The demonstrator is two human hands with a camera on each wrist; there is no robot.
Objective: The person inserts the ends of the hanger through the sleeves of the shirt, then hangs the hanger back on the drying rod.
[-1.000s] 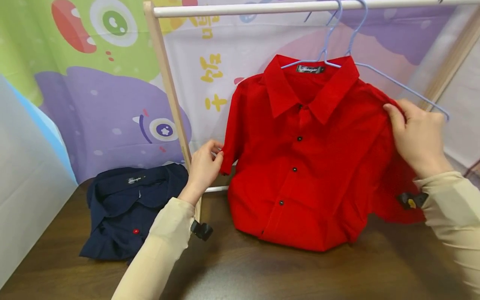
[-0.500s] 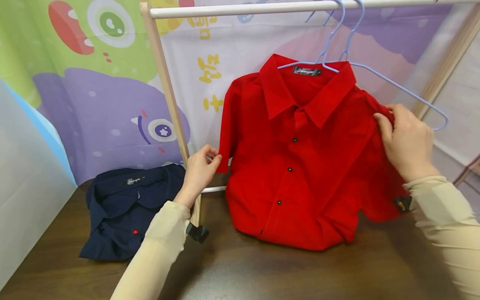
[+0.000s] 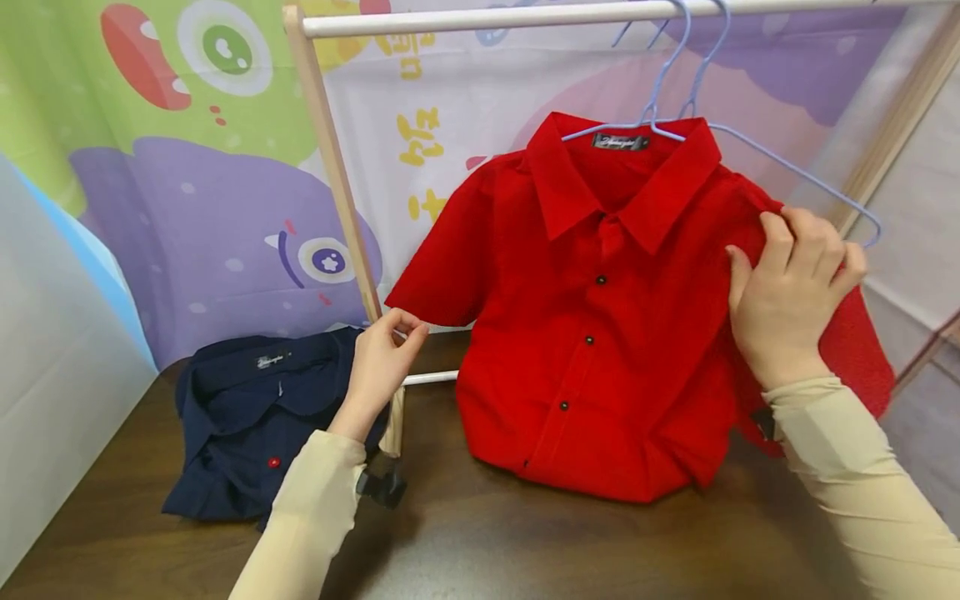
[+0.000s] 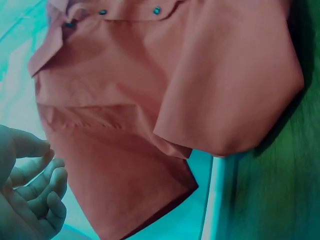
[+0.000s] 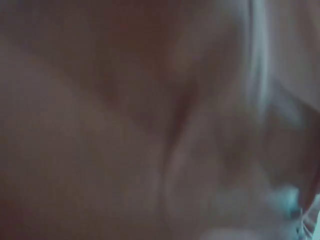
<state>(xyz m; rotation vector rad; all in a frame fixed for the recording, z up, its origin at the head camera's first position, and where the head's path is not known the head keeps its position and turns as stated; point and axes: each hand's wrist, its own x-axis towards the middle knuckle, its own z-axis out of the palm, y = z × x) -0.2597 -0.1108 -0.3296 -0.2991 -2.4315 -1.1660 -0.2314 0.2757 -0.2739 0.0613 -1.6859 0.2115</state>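
A red button-up shirt (image 3: 555,333) with short sleeves hangs on a light-blue wire hanger (image 3: 652,117), its lower part bunched on the table. My left hand (image 3: 378,358) is at the hem of the outspread sleeve (image 3: 450,267), fingers loosely bent. In the left wrist view, that hand (image 4: 30,185) is beside the sleeve's edge (image 4: 125,185), with no cloth between its fingers. My right hand (image 3: 795,300) rests on the other shoulder and sleeve, fingers spread apart. The right wrist view is mostly blurred cloth.
A folded navy shirt (image 3: 240,417) with a red button lies on the brown table (image 3: 480,550) at the left. The rack has a white rail (image 3: 465,21) and wooden posts (image 3: 337,167). Another blue hanger (image 3: 810,171) hangs behind the shirt. A cartoon-print curtain (image 3: 225,200) forms the backdrop.
The sleeve near my left hand has swung outward to the left, and that hand has shifted down and left. My right hand has moved left and down, spreading its fingers over the shoulder.
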